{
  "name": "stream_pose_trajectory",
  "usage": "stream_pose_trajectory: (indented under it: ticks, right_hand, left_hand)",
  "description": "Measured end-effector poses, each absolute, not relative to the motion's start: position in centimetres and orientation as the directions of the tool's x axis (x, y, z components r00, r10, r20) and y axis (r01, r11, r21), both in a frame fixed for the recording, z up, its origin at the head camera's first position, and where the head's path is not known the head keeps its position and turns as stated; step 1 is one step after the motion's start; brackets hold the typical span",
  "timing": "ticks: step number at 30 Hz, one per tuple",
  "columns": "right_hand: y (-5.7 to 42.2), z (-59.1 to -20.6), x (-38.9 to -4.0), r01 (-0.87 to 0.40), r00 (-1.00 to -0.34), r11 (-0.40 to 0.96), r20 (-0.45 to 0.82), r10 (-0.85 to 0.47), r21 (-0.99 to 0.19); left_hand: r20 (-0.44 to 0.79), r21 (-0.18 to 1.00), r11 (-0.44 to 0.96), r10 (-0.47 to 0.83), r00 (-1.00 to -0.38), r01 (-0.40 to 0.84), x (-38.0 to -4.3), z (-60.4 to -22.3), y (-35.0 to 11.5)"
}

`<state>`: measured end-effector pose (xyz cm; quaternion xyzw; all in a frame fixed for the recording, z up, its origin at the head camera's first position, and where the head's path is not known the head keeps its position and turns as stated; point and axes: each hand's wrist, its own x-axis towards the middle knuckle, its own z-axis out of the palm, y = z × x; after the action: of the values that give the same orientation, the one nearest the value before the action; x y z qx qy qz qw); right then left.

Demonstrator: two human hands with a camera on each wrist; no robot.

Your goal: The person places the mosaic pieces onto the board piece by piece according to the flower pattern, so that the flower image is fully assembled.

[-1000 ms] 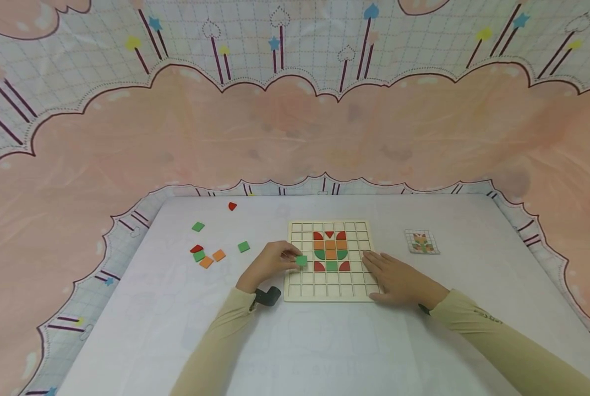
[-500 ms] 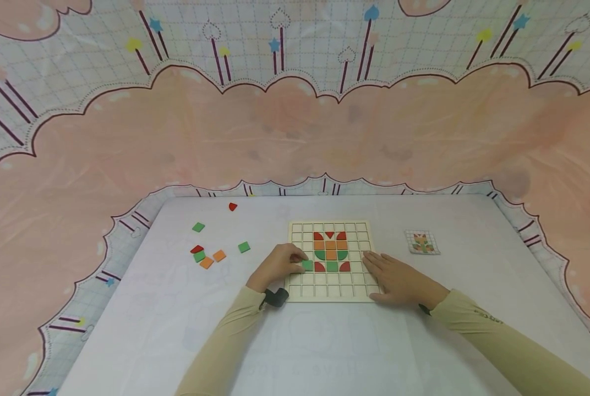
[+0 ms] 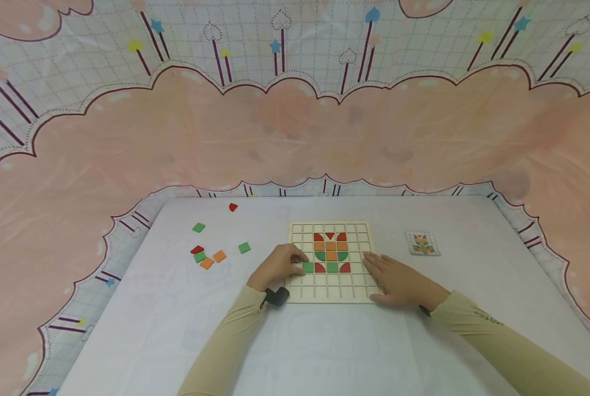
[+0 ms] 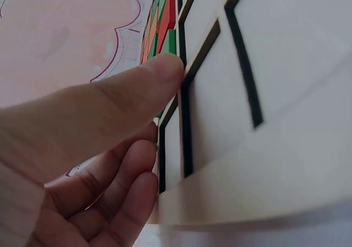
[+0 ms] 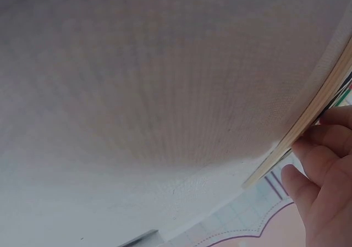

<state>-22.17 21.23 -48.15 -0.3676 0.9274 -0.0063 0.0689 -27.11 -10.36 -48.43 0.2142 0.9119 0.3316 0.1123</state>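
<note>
Well to the left of the left fingers, loose tiles lie on the white surface [image 3: 151, 308]: a green tile [image 3: 198, 227] farther from the person, then a close group of a red piece [image 3: 197, 249], a second green tile [image 3: 199, 257] and two orange tiles [image 3: 219, 256]. Nearer to those fingers, though apart from them, is a third green tile [image 3: 244, 247], while a red quarter piece [image 3: 233, 207] sits beyond it, toward the far edge. At the tips of the left hand [image 3: 278, 265] is a green square [image 3: 309, 267], flat in a cell near the left side of the gridded board [image 3: 327, 291]. The thumb and forefinger are bent in close and pinch this square; in the left wrist view the thumb tip covers part of it, and the other fingers curl below the thumb. Between the two hands, just right of the left fingertips, red, orange and green pieces [image 3: 331, 255] fill a block of cells. The right hand [image 3: 399, 280] has its fingers extended and lying on the board's right edge, gripping no tile. Right of these fingers and a little farther out, apart from them, lies a small pattern card [image 3: 422, 243].
</note>
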Motion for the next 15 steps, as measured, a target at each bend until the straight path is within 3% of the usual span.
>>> stream_pose_trajectory:
  ticks: [8,15]
  right_hand:
    - [21.2,-47.8,-22.0,-0.689,-0.714,0.721,-0.104,-0.692,-0.072]
    - [21.2,-48.0,-22.1,-0.686,-0.716,0.724,-0.107,-0.690,-0.069]
  left_hand:
    - [-0.080,0.727,0.651,0.396,-0.915,0.218,-27.6,-48.4,-12.4]
    - [-0.006,0.746,0.629,0.335,-0.942,0.219,-28.1,-47.0,-15.8]
